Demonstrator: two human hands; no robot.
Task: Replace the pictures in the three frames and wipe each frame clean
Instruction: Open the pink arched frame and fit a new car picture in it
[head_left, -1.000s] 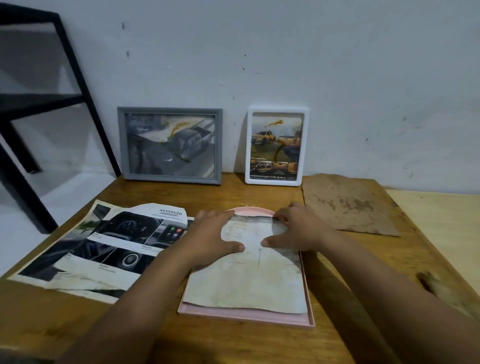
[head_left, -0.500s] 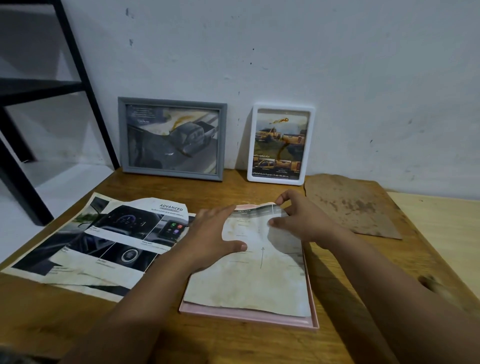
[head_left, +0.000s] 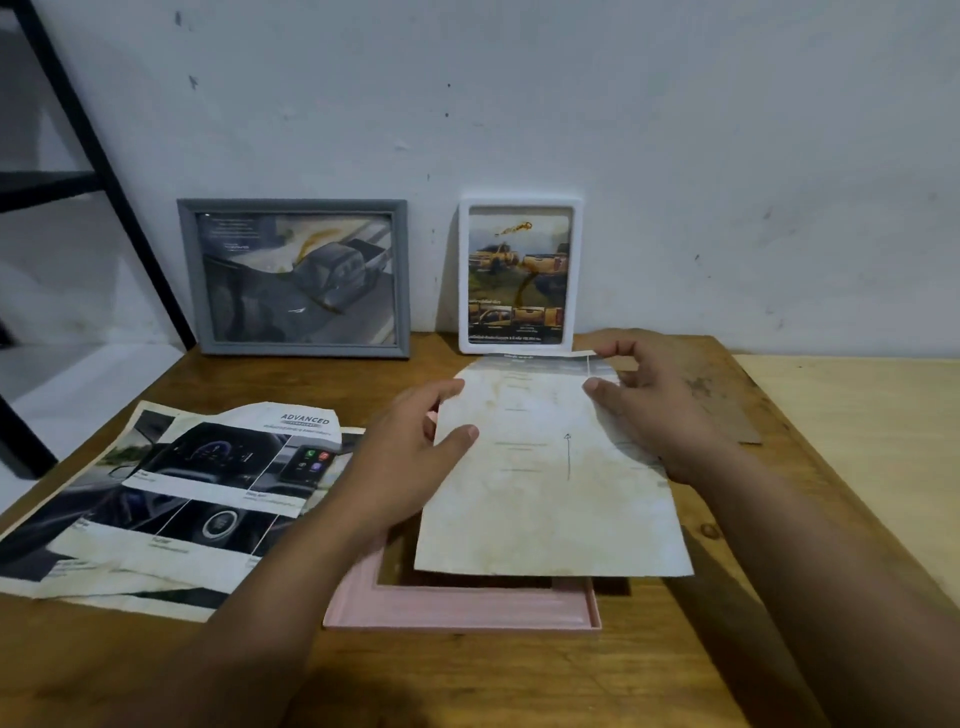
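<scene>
Nearest, at 6 o'clock: pink frame (head_left: 457, 605) lying face down on the wooden bench (head_left: 519, 686), its back open, near rail and both near corners in plain view. Dark opening visible inside the rail.

Above it, a stained sheet (head_left: 550, 499), pale, blotched yellow-brown, with faint print and a thin arrow drawn on it. Near edge is lifted clear of the frame and casts a shadow on the rail; far edge reaches toward 12 o'clock, just short of the white frame.

Left hand (head_left: 410, 457) at the sheet's left edge, roughly 10 o'clock of the sheet: thumb on top, fingers (head_left: 441, 392) curled at the edge, closed onto the paper. Right hand (head_left: 670, 410) at the sheet's far right corner, 1 o'clock: thumb pressed on the top face, fingers behind, pinching the corner. Both forearms enter from the bottom of the view.

At 9 o'clock of the frame, flat on the bench: brochure pages (head_left: 176, 499) showing car dashboard photos, the word ADVANCED legible on the top piece, edges overlapping.

At 2 o'clock, beyond the right hand: brown backing board (head_left: 727, 384), mottled, lying flat, partly hidden by the hand.

Farthest, against the wall (head_left: 571, 104): grey frame (head_left: 296, 278) at 11 o'clock, landscape, holding a stained pickup-truck picture; white frame (head_left: 521, 275) at 12 o'clock, portrait, holding a stained picture of yellow trucks. Both stand upright, apart from each other.
</scene>
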